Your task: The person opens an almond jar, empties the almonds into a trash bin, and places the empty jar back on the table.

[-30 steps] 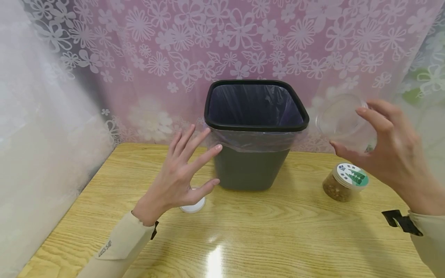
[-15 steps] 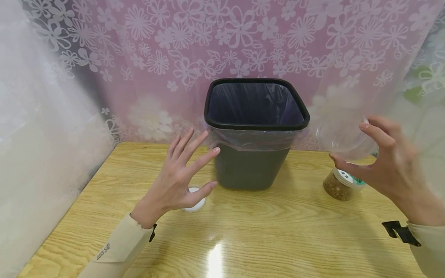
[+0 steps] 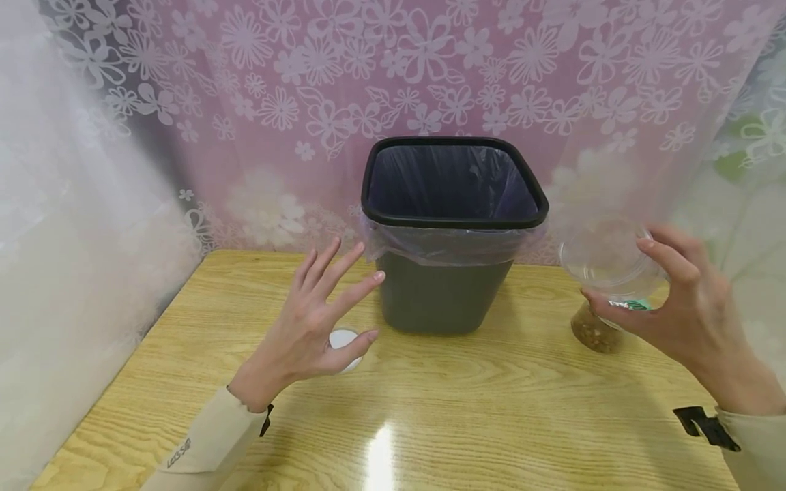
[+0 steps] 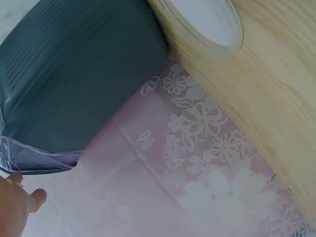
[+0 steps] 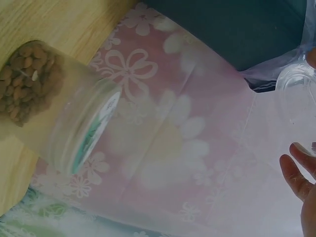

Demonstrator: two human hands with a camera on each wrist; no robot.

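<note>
My right hand [image 3: 696,307] grips a clear, round plastic container [image 3: 604,256] between thumb and fingers, held above the table to the right of the bin. In the right wrist view the clear container [image 5: 296,98] shows at the right edge. Behind and below it stands a jar [image 3: 597,331], its printed green-and-white lid partly hidden; the right wrist view shows brown, almond-like nuts [image 5: 32,74] inside. My left hand [image 3: 307,327] hovers with fingers spread and holds nothing. Just beyond its thumb, a white round lid [image 3: 344,339] lies on the table, partly covered.
A dark grey bin [image 3: 439,293] with a black rim and a plastic liner stands at the table's back edge, between the hands. The wooden table [image 3: 467,409] reaches toward me. A pink floral curtain [image 3: 295,136] hangs behind.
My right hand has come down with the clear container, which now covers more of the jar's lid. The left hand has sunk slightly, its fingers still spread.
</note>
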